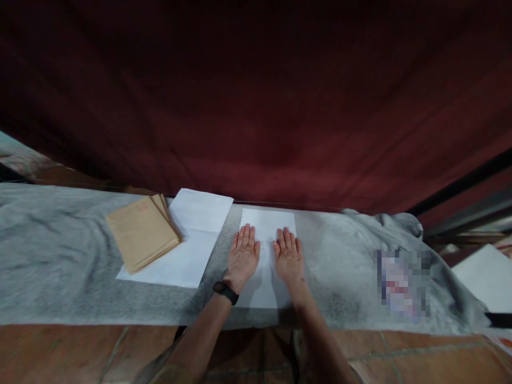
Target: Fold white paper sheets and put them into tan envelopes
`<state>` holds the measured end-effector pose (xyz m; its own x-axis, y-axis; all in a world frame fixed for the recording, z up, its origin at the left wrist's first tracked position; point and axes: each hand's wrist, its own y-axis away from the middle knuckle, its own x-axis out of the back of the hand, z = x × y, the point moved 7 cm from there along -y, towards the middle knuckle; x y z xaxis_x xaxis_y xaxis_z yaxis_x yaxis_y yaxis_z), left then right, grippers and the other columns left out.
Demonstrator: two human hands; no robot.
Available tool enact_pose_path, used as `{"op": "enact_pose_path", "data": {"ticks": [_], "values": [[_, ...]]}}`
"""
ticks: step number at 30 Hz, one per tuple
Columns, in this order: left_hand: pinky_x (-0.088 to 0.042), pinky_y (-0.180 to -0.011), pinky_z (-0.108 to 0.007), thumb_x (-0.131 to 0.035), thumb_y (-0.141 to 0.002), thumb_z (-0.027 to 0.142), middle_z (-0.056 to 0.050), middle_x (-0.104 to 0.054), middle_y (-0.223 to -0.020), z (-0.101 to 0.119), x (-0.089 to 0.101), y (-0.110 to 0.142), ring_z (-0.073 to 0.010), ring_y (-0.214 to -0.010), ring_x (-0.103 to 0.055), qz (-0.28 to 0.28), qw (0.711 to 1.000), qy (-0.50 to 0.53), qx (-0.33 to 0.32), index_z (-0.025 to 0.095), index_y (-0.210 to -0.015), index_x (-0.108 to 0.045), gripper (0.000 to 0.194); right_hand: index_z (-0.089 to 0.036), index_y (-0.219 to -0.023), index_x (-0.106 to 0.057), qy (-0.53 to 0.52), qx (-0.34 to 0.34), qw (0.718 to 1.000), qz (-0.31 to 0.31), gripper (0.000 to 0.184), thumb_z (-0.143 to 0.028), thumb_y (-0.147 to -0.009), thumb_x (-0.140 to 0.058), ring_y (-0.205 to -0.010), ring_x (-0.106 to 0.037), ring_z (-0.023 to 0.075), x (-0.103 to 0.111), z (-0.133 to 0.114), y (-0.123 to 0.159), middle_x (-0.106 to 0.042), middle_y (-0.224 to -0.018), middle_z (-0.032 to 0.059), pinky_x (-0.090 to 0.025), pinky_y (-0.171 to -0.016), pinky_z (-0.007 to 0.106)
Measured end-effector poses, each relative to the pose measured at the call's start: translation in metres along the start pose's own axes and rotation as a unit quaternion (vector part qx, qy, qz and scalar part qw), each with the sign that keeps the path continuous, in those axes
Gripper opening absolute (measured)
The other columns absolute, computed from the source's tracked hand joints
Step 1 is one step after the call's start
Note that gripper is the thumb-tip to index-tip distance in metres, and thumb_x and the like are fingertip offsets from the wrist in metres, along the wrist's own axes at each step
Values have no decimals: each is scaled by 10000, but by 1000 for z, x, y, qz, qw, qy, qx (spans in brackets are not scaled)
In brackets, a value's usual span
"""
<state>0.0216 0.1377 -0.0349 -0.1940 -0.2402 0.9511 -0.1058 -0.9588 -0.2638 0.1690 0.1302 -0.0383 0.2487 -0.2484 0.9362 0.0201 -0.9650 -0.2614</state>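
Both open hands, the left (pixel 243 255) and the right (pixel 288 258), lie palm down on a flat white rectangular paper sheet (pixel 267 280), gripping nothing.

The sheet lies near the middle of the worktop (pixel 336 266), its top close to the far edge and its bottom just short of the near edge. Uneven pressure could skew or crease it, since the soft, wrinkled grey cloth (pixel 48 256) beneath probably gives and bunches. A forward push might slide it over the far edge. To the left, a splayed pile of brown paper envelopes (pixel 144 232) rests on larger white creased paper (pixel 196 256) that reaches the far edge; a careless leftward sweep could drag that paper and scatter the pile.
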Motion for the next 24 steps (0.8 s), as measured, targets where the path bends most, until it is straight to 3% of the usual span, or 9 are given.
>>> {"op": "enact_pose_path", "data": {"ticks": [6, 11, 15, 19, 24], "values": [[-270, -1244, -449, -316, -1026, 306, -185, -388, -1601, -12, 4, -1, -264, -1508, -346, -14, 1000, -22, 15, 39, -1531, -396, 577, -91, -1532, -431, 31, -30, 998, 44, 560, -372, -1075, -269, -1439, -446, 297, 5, 36, 0, -452, -1565, 190, -303, -1192, 509], [-304, -1226, -495, -339, -1015, 280, -174, -462, -1560, -16, 10, -7, -285, -1483, -393, 9, 999, -17, 27, 81, -1501, -451, 536, -36, -1487, -476, 26, -48, 994, 90, 586, -373, -1069, -239, -1421, -462, 334, 11, 51, 1, -490, -1521, 247, -320, -1168, 555], [-302, -1236, -468, -329, -1026, 277, -140, -424, -1594, 5, 13, -16, -260, -1511, -341, 27, 998, 27, -41, 112, -1525, -423, 534, -80, -1533, -420, -37, -16, 996, 79, 591, -386, -1075, -205, -1486, -376, 290, 13, 34, -10, -433, -1576, 206, -336, -1180, 527], [-287, -1243, -487, -314, -1028, 254, -113, -409, -1609, 29, 4, -25, -265, -1532, -289, -6, 992, 52, -111, 129, -1525, -436, 527, -101, -1525, -441, -113, 30, 993, 20, 599, -401, -1083, -170, -1500, -356, 223, 4, 1, -24, -425, -1596, 147, -336, -1205, 448], [-269, -1241, -507, -322, -1002, 192, -101, -386, -1624, 30, -12, -36, -262, -1531, -291, -51, 990, 39, -126, 167, -1563, -380, 564, -134, -1521, -460, -114, 43, 992, -24, 584, -400, -1089, -170, -1490, -374, 217, -8, -24, -34, -474, -1567, 114, -247, -1245, 458]]}}
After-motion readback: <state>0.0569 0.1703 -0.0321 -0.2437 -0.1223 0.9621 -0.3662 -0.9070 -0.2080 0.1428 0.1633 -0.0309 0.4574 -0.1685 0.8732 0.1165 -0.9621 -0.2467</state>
